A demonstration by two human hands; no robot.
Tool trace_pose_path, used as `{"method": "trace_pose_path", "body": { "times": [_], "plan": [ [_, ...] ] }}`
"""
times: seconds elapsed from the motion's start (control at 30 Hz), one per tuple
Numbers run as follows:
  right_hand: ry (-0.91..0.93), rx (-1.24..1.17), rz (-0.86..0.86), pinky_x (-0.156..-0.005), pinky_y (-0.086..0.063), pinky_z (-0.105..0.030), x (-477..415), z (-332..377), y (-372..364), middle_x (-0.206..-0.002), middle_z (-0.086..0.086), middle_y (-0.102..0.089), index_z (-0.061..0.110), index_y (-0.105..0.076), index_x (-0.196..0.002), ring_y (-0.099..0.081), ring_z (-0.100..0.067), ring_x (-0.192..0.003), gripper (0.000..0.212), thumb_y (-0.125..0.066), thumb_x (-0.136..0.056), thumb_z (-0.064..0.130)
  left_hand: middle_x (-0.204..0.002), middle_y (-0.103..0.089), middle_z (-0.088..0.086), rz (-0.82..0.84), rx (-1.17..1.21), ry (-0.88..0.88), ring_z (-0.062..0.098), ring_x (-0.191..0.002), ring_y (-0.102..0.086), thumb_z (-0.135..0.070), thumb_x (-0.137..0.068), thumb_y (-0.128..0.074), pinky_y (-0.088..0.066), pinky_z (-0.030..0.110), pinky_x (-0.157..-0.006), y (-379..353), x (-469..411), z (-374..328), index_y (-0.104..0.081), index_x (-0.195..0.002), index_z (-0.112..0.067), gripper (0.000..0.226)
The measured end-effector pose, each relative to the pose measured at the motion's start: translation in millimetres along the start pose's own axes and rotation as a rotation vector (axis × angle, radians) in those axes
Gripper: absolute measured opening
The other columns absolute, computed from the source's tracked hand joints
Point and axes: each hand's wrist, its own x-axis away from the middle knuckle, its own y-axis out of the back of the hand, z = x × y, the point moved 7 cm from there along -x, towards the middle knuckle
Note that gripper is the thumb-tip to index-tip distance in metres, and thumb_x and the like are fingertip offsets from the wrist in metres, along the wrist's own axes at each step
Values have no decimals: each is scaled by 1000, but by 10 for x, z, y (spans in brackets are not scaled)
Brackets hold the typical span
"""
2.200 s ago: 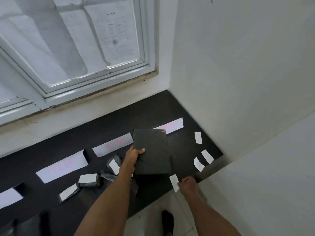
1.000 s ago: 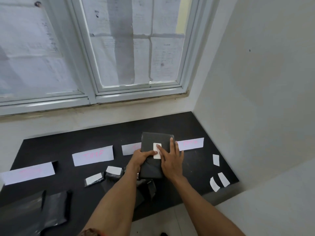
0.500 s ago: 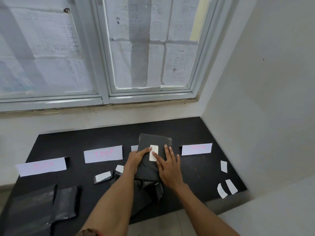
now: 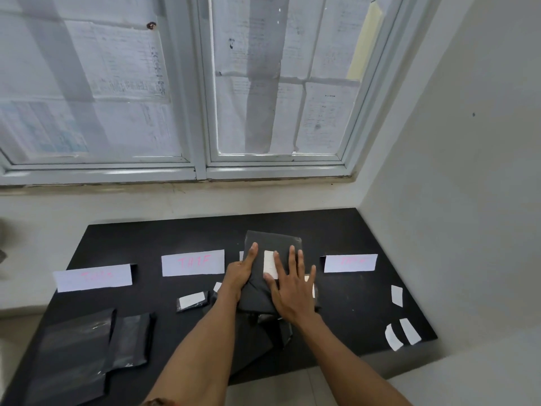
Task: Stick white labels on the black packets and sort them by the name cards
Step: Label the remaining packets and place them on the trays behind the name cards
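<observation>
Lying near the middle of the black tabletop point(image 4: 181, 232), propped on a heap of other black packets point(image 4: 257, 332): a large black packet point(image 4: 257, 291), long axis running from the near edge toward the window point(image 4: 275, 83), far end leaning slightly rightward. Sitting on its upper face: a white label point(image 4: 268, 263), also lengthwise along the packet.

Gripping the packet's left edge: the left hand point(image 4: 240, 273), thumb stretching up across the top surface beside the label. Pressing flat on the packet: the right hand point(image 4: 289, 288), open with fingers spread, thumb touching the label's lower right edge.

Standing in a row behind: three white name cards with pink lettering, one at far left point(image 4: 93, 277), one left of centre point(image 4: 192, 262), one at right point(image 4: 350, 262); lettering too faint for reading. Lying just left of the hands: a small labelled packet point(image 4: 191, 300). Resting at the near left corner: flat black packets point(image 4: 87, 347), unlabelled. Waiting near the right edge: three loose white labels point(image 4: 402, 332).
</observation>
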Motion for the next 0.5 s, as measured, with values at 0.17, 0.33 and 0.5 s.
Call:
{"method": "trace_pose_path", "body": {
  "times": [0.17,0.33,0.5],
  "plan": [
    [103,38,32,-114,12,-56,197,320,-249,-156,-1,26,38,12,-149,26,-22,-144,68,-11,-93,68,-90,-71,12,-103,118,27,28,-86,-68,-75,-71,-61,-57,41,-84,454,-50,90,-64,-81,-12,63],
    [323,121,34,-113,5,-56,283,794,-463,-161,-3,6,40,-12,-150,8,-26,-148,63,-15,-94,68,-98,-70,13,-190,174,44,30,-93,-66,-81,-66,-58,-54,45,-90,1046,-12,231,-64,-95,-7,79],
    [243,-210,-12,-119,-6,-41,317,1236,-614,-161,-2,-2,34,-30,-147,1,-20,-149,57,-27,-96,60,-107,-66,16,-366,224,103,31,-98,-63,-81,-67,-56,-53,41,-90,1770,139,568,-59,-114,0,93]
  ]
}}
